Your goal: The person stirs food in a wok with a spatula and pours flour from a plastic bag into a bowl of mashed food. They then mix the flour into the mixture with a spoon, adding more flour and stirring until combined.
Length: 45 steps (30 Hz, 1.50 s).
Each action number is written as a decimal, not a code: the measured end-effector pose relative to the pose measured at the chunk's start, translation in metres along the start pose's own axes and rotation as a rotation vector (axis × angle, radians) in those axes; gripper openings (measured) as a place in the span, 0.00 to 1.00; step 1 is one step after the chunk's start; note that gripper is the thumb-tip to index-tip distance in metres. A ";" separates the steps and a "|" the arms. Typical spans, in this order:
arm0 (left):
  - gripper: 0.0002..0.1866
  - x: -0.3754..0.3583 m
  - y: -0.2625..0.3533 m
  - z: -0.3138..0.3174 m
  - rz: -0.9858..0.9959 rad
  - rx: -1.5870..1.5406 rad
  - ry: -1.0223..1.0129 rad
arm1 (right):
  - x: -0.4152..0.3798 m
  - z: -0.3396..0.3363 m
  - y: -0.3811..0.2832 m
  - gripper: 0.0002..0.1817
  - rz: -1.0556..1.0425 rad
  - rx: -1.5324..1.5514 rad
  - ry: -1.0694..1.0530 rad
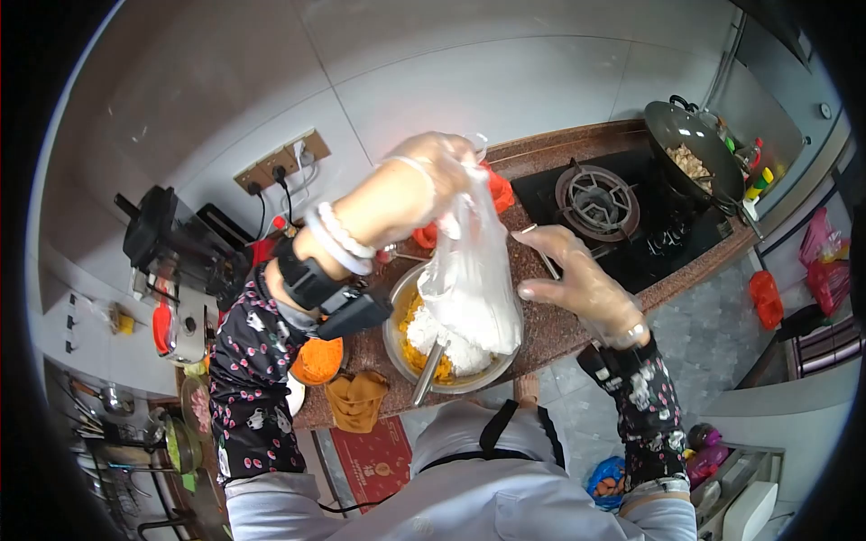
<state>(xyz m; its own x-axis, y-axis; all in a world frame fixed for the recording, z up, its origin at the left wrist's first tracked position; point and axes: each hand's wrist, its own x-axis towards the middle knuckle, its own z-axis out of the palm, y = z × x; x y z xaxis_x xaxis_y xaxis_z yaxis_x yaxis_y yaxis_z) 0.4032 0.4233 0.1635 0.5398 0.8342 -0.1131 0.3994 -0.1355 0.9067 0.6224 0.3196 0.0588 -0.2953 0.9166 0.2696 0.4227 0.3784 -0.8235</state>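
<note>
My left hand (433, 176), in a clear glove, is closed on the top of a plastic bag of white powder (474, 288), which hangs over a metal bowl (394, 347). White powder (465, 353) lies in the bowl on an orange-yellow mash (417, 335), and a metal utensil handle (429, 374) leans over the near rim. To the right of the bag, my right hand (577, 279), also gloved, is held with thumb and index finger apart and nothing between them.
A gas stove (622, 212) and a wok with food (695, 149) are at the right. Left of the bowl are shredded orange food (318, 359) and a brown cloth (356, 401). A blender (167, 234) and rice cooker (185, 325) stand farther left.
</note>
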 end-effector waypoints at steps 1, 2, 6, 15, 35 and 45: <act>0.03 0.002 0.005 -0.006 -0.015 -0.061 -0.004 | -0.013 -0.011 0.001 0.28 -0.002 -0.005 0.023; 0.03 0.003 0.009 -0.015 0.006 -0.057 -0.003 | -0.028 -0.023 0.002 0.27 -0.001 -0.011 0.050; 0.05 0.021 0.031 -0.059 0.074 -0.024 0.109 | -0.083 -0.062 0.023 0.21 0.210 0.004 0.230; 0.08 0.106 -0.031 -0.134 0.535 0.707 0.149 | -0.160 -0.054 0.080 0.13 0.499 0.413 0.575; 0.18 0.154 -0.272 -0.141 0.380 0.703 0.161 | -0.095 -0.018 0.072 0.39 0.348 1.535 0.451; 0.33 -0.031 -0.194 -0.046 -0.246 -0.198 0.438 | -0.013 0.094 0.067 0.32 0.362 2.004 0.615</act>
<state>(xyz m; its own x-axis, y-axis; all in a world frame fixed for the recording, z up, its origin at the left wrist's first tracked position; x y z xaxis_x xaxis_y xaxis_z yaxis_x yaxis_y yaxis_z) 0.2745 0.4485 0.0100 0.0712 0.9792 -0.1900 0.3045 0.1601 0.9390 0.5743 0.3209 -0.0471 -0.0073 0.9712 -0.2383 -0.9993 -0.0157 -0.0334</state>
